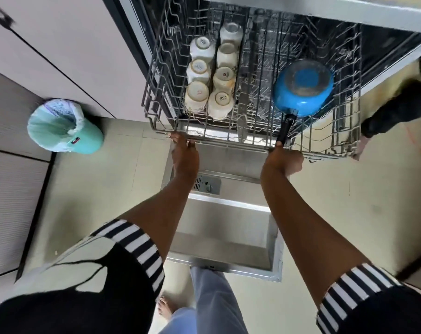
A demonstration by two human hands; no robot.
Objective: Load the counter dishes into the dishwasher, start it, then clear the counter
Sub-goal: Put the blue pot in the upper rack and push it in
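Right hand [285,160] is clenched on the front rail of the pulled-out rack [228,142], thumb just beside the black handle tip of the blue saucepan [303,88], which sits upside down in the rack's right half. Left hand [184,153] meets the same rail near the left corner, fingertips on it; hooked or not, I can't tell. White cups [197,92] stand upturned in two rows on the left.
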